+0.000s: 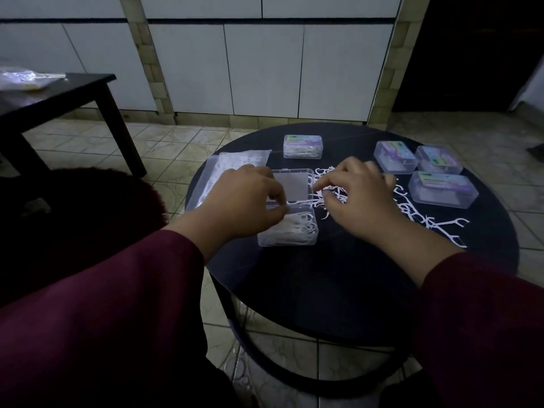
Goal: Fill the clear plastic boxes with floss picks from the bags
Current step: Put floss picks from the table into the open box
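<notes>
An open clear plastic box sits on the round dark table, part full of white floss picks, its lid tilted back. My left hand pinches the box's rear edge by the hinge. My right hand hovers over a loose pile of floss picks just right of the box, its fingers curled at picks near the lid; what it holds is hidden. Two clear bags lie to the left behind my left hand.
Several closed clear boxes with coloured labels stand at the back: one in the middle and three at the right. A dark side table with a plastic bag on it stands at the far left. The floor is tiled.
</notes>
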